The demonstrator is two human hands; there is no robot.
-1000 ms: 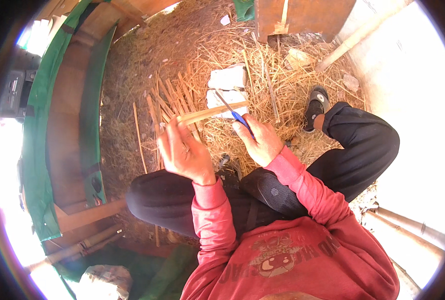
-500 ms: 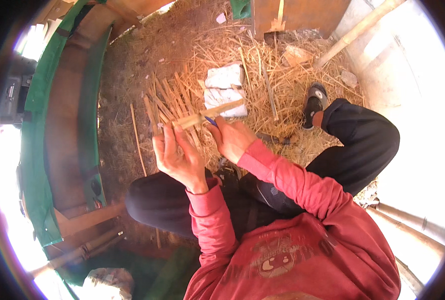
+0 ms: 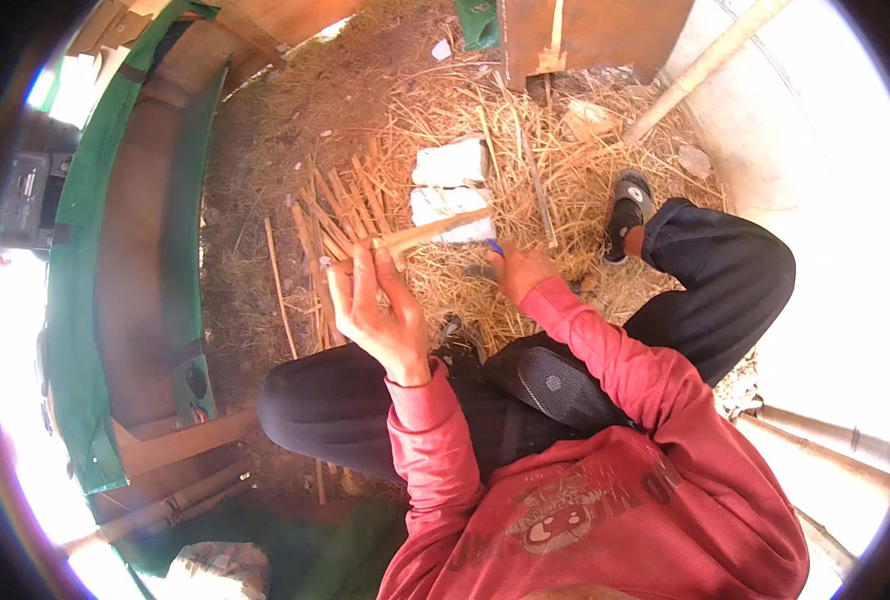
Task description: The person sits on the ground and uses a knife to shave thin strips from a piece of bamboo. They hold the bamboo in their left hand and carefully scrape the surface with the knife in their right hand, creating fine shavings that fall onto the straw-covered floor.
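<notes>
A pale strip of split bamboo (image 3: 435, 229) slants up to the right from my left hand (image 3: 383, 315), pinched between thumb and fingers. My right hand (image 3: 525, 274) is closed around a blue-handled knife (image 3: 495, 246); its blade is too small to make out clearly. The knife hand is apart from the strip, to the right of it and a little lower than its far end. Beneath the strip, two white blocks (image 3: 450, 163) lie one beyond the other on straw. Several split strips (image 3: 340, 205) lie in a fanned pile beyond my left hand.
Loose straw and shavings (image 3: 595, 150) cover the ground ahead. A bamboo pole (image 3: 707, 68) leans by the pale wall on the right. Green sheeting (image 3: 85, 300) and a wooden frame stand at the left. My bent legs (image 3: 715, 280) lie on either side of my hands.
My right hand with the knife has drawn away from the strip, to the right and slightly nearer me. My left hand has shifted a little right, still gripping the strip.
</notes>
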